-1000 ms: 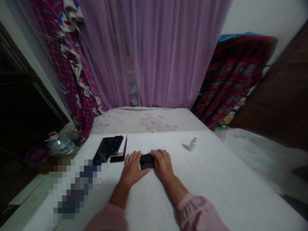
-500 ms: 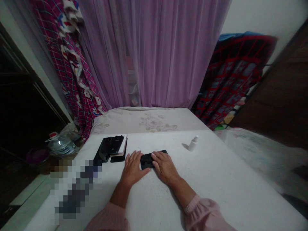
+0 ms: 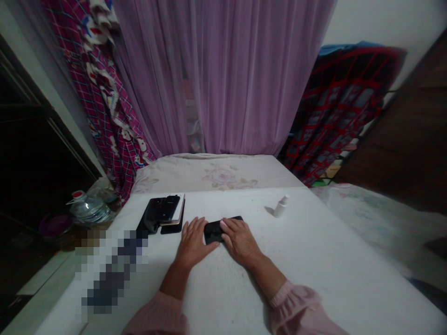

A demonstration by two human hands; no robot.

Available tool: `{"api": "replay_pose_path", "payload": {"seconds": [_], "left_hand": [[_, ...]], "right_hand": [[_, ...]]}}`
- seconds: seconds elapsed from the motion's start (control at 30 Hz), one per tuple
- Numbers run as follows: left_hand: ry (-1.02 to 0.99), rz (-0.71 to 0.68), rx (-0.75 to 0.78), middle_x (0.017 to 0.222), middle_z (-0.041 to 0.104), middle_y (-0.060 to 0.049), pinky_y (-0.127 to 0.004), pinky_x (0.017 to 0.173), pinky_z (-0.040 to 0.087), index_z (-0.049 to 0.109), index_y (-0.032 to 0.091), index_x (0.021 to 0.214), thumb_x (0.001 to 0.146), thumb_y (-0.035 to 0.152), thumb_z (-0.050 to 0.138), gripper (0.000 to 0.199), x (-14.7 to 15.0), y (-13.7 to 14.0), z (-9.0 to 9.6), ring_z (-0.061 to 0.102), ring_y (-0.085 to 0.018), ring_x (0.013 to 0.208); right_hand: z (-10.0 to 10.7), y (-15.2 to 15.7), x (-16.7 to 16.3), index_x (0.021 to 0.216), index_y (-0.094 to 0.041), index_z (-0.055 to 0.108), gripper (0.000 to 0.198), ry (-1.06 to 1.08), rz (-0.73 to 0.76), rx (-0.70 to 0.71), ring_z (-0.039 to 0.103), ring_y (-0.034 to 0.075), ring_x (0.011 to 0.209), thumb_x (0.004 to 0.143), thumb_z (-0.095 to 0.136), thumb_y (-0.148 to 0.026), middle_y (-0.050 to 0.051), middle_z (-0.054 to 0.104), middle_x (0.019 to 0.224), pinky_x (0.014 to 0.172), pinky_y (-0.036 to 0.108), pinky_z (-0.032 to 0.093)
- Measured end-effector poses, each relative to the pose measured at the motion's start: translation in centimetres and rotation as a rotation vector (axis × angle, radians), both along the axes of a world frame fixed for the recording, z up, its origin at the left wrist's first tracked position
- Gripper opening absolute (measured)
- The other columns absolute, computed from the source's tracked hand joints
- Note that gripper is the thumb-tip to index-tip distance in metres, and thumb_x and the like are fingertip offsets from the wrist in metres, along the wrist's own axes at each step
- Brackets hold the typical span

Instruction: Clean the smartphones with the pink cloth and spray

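Observation:
A black smartphone (image 3: 212, 232) lies flat on the white tabletop, between my two hands. My left hand (image 3: 193, 242) rests at its left end, thumb along the near edge and fingers by the far left corner, holding it there. Over the phone's right part lies my right hand (image 3: 240, 239), its fingers bent across the top and its thumb near the middle; it covers much of that side. Whether anything thin is under the right fingers I cannot make out.
Left of my hands is a group of dark phones (image 3: 171, 209), some stacked. A small white spray bottle (image 3: 281, 207) stands to the right. A blurred patch (image 3: 115, 274) covers something at the near left. Purple curtains (image 3: 244, 79) hang behind the table, and a large water bottle (image 3: 87, 209) stands beyond its left edge.
Both hands keep almost the same place on the smartphone. The view has shifted very slightly; the other things lie as before.

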State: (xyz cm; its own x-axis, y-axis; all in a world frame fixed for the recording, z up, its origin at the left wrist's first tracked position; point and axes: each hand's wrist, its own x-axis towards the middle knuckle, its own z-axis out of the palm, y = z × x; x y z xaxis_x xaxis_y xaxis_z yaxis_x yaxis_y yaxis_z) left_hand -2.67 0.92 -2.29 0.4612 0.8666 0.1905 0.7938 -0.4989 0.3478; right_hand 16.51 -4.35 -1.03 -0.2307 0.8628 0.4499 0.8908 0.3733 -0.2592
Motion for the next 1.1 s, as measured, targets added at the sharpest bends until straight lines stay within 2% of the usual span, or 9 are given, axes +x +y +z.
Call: {"api": "replay_pose_path", "payload": {"seconds": [0.17, 0.43, 0.6, 0.8, 0.9, 1.0, 1.1], "left_hand": [[0.018, -0.004, -0.023, 0.145, 0.046, -0.01, -0.049, 0.117, 0.014, 0.048, 0.02, 0.131, 0.077, 0.052, 0.066, 0.065, 0.0, -0.1, 0.3, 0.032, -0.029, 0.14], [0.02, -0.005, -0.037, 0.146, 0.046, -0.01, -0.05, 0.117, 0.014, 0.048, 0.02, 0.131, 0.077, 0.051, 0.066, 0.065, 0.0, -0.1, 0.5, 0.031, -0.029, 0.14], [0.027, 0.011, -0.048, 0.145, 0.046, -0.01, -0.05, 0.117, 0.015, 0.049, 0.021, 0.129, 0.077, 0.05, 0.066, 0.062, 0.2, -0.1, 0.7, 0.032, -0.029, 0.14], [0.019, 0.005, -0.029, 0.145, 0.047, -0.01, -0.051, 0.117, 0.016, 0.049, 0.02, 0.13, 0.077, 0.052, 0.065, 0.063, 0.2, -0.1, 0.6, 0.033, -0.029, 0.139], [0.027, 0.005, -0.031, 0.145, 0.046, -0.011, -0.05, 0.117, 0.015, 0.048, 0.02, 0.13, 0.077, 0.051, 0.066, 0.064, 0.2, -0.1, 0.5, 0.032, -0.029, 0.14], [0.025, 0.002, -0.032, 0.145, 0.046, -0.011, -0.051, 0.117, 0.015, 0.048, 0.019, 0.13, 0.078, 0.051, 0.065, 0.063, 0.1, -0.1, 0.5, 0.032, -0.029, 0.14], [0.025, -0.004, -0.039, 0.146, 0.046, -0.011, -0.051, 0.117, 0.015, 0.048, 0.019, 0.131, 0.077, 0.051, 0.066, 0.064, 0.1, -0.1, 0.4, 0.031, -0.029, 0.14]], "right_hand": [[-0.4, 0.2, 0.0, 0.129, -0.016, 0.058, 0.038, 0.003, -0.056, -0.011, 0.051, 0.026, 0.119, 0.096, 0.042, -0.027, 0.01, 0.059, 0.133, 0.102, 0.045, 0.037], [-1.0, 0.5, 0.4, 0.128, -0.009, 0.058, 0.039, -0.049, -0.283, -0.007, 0.049, 0.029, 0.12, 0.095, 0.044, -0.027, 0.015, 0.059, 0.132, 0.101, 0.045, 0.039], [-1.1, 0.4, -0.2, 0.128, -0.007, 0.057, 0.042, -0.054, -0.246, -0.009, 0.048, 0.029, 0.121, 0.095, 0.046, -0.029, 0.016, 0.057, 0.133, 0.102, 0.043, 0.039], [-0.7, 0.4, -1.2, 0.134, -0.015, 0.053, 0.043, -0.025, -0.2, -0.022, 0.049, 0.028, 0.12, 0.095, 0.047, -0.032, 0.012, 0.058, 0.134, 0.099, 0.044, 0.04], [-0.8, 0.5, -1.2, 0.133, -0.012, 0.053, 0.042, 0.007, -0.207, -0.021, 0.05, 0.027, 0.119, 0.095, 0.045, -0.029, 0.013, 0.06, 0.131, 0.099, 0.043, 0.041], [-1.2, 0.8, -0.9, 0.128, -0.014, 0.058, 0.038, 0.026, -0.214, -0.009, 0.05, 0.027, 0.119, 0.094, 0.046, -0.026, 0.011, 0.06, 0.132, 0.1, 0.043, 0.04], [-1.4, 1.3, -0.2, 0.125, -0.017, 0.061, 0.038, 0.037, -0.199, -0.01, 0.054, 0.025, 0.114, 0.089, 0.047, -0.013, 0.01, 0.062, 0.128, 0.096, 0.04, 0.043]]}}
